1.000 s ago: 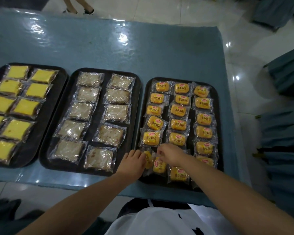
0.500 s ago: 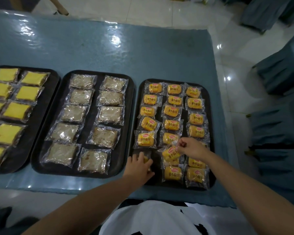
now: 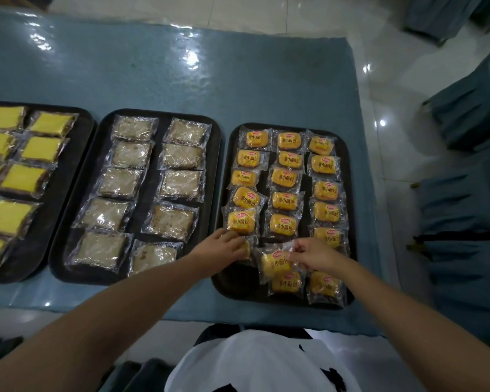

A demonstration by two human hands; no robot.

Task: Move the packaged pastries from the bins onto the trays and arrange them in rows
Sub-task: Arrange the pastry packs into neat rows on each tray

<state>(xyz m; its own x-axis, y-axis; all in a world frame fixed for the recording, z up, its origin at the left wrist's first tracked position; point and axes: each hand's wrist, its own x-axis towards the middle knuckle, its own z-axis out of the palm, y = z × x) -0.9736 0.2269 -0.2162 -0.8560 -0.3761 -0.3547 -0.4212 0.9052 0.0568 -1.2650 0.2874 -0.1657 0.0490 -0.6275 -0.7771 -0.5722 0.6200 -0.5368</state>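
Three black trays lie side by side on the blue table. The right tray [image 3: 348, 171] holds several small orange bun packets in three rows. My right hand [image 3: 311, 254] pinches the clear wrapper of one orange packet [image 3: 275, 263] at the near end of the middle row. My left hand [image 3: 227, 247] covers another orange packet [image 3: 248, 248] at the near end of the left row, fingers curled over it. The middle tray [image 3: 153, 199] carries brown cake packets in two rows. The left tray [image 3: 77, 171] carries yellow cake packets.
The blue table [image 3: 181, 75] has bare cloth beyond the trays. Its right edge [image 3: 362, 165] drops to a shiny tiled floor. Blue-covered chairs [image 3: 470, 114] stand to the right. No bins are in view.
The right hand has drawn its orange packet nearer and lower, into the middle row's near end. The left hand has moved up to the packet at the left row's near end.
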